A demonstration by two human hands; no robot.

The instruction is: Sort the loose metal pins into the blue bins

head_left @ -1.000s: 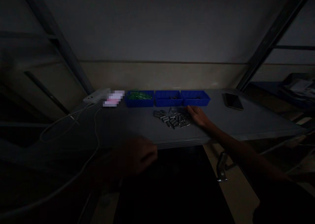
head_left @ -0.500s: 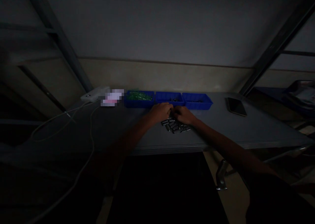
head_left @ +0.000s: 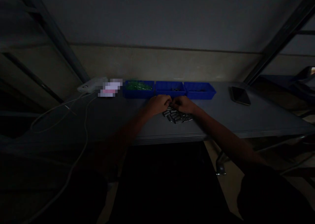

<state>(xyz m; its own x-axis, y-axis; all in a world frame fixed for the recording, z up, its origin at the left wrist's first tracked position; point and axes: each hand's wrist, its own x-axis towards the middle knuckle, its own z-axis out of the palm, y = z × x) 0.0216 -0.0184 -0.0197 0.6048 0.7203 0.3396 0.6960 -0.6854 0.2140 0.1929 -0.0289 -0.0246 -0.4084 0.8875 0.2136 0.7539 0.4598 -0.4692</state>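
My left hand (head_left: 159,104) and my right hand (head_left: 183,104) meet fingertip to fingertip just in front of the blue bins, over the grey table. Both have curled, pinching fingers; whatever is between them is too small and dark to make out. Right below them lies a loose pile of small shiny metal cylinders (head_left: 176,117), partly covered by my right hand. Behind my hands stands the middle blue bin (head_left: 164,86), with a few small metal parts in it.
The left blue bin (head_left: 139,94) holds green plastic bags (head_left: 137,85); the right blue bin (head_left: 204,95) holds small dark parts. A phone (head_left: 240,96) lies at the right. At the left are a white box (head_left: 90,86) and a cable (head_left: 86,125) hanging over the table (head_left: 221,119) edge.
The whole scene sits higher in the picture as the head view tilts down. My hands stay together over the pile, their fingertips slightly shifted.
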